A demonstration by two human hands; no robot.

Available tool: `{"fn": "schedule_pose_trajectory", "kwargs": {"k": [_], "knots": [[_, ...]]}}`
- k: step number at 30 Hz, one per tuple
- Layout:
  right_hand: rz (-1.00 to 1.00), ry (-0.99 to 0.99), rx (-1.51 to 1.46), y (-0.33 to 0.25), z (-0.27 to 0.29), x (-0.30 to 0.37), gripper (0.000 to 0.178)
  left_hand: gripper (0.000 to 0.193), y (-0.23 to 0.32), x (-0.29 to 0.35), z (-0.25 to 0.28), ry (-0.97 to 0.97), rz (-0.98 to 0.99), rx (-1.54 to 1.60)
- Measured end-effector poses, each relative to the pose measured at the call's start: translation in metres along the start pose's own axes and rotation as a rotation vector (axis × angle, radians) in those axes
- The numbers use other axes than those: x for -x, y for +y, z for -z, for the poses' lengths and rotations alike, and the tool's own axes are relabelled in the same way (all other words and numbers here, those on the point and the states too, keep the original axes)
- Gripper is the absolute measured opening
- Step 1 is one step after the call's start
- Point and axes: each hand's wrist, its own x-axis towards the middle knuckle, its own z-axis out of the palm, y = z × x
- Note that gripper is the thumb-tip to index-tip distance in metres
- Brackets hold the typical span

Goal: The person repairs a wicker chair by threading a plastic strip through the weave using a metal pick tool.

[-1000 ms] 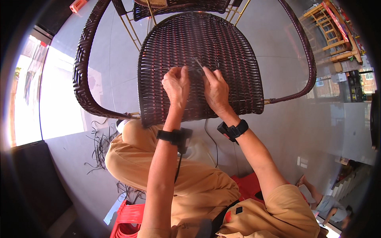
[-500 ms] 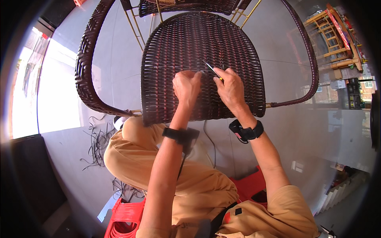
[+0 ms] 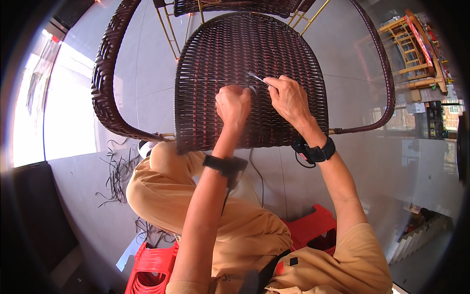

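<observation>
A dark brown woven wicker seat lies in front of me, reddish strands showing through its weave. My left hand is closed in a fist against the seat, thumb toward the middle. What it grips, if anything, is hidden; a small pale curved strip shows just beside the thumb. My right hand is closed on a slim screwdriver-like tool. The tool's metal shaft points up and left over the weave, and its handle is covered by the palm.
Wicker-wrapped arms curve out on both sides of the seat, joined to gold metal rods. Loose dark strands litter the floor at left. Red plastic stools stand by my legs. Wooden frames are at the far right.
My right hand has shifted slightly right and turned, so the shaft lies flatter and the yellow part of the handle is now covered. My left hand has barely moved.
</observation>
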Motion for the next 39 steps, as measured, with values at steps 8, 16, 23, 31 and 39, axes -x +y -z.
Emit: {"fn": "schedule_pose_trajectory", "kwargs": {"k": [8, 16, 23, 31, 39], "knots": [[0.146, 0.056, 0.209, -0.003, 0.004, -0.005, 0.004, 0.023, 0.001, -0.002, 0.001, 0.004, 0.023, -0.049], [0.077, 0.117, 0.066, -0.004, 0.006, -0.009, 0.018, 0.022, 0.005, 0.0, 0.001, 0.012, 0.011, -0.068], [-0.006, -0.041, 0.038, -0.003, 0.007, -0.004, 0.024, 0.021, 0.006, 0.0, -0.001, 0.04, -0.012, -0.117], [0.028, -0.164, 0.048, -0.007, 0.013, -0.017, 0.023, 0.021, 0.006, 0.002, -0.002, 0.06, -0.045, -0.12], [0.063, -0.229, 0.08, -0.007, 0.012, -0.026, 0.024, 0.022, 0.003, 0.002, -0.003, 0.049, -0.05, -0.124]]}}
